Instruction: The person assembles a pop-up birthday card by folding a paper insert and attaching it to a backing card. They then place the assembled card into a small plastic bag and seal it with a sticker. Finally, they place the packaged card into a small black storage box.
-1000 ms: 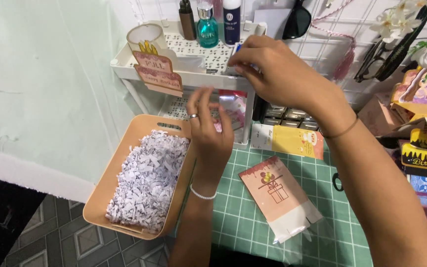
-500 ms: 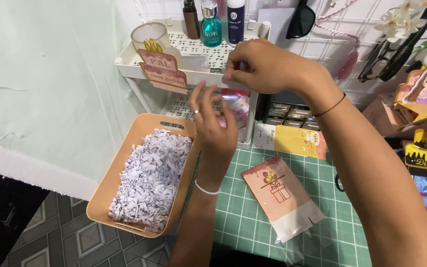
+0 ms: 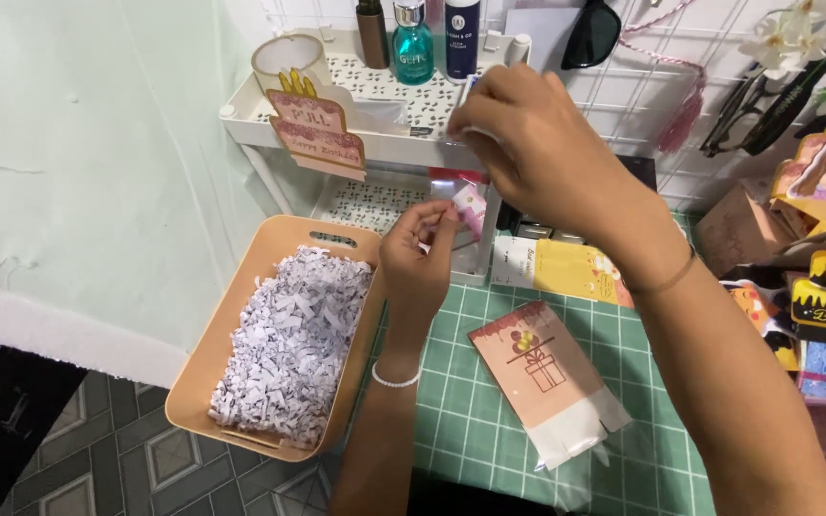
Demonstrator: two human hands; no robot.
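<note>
The left hand (image 3: 420,250) pinches a small pink card (image 3: 470,206) inside a clear plastic sleeve (image 3: 459,196). The right hand (image 3: 528,143) grips the sleeve's top, above the beige tray (image 3: 241,306) of shredded paper (image 3: 289,344).

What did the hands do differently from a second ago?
The left hand was open with fingers spread a second ago; now its fingers are pinched on the bottom of a small clear bag. The right hand stays up at the bag's top by the white shelf, hardly moved. The tray of shredded paper, the gift card and the green mat lie as before.
</note>
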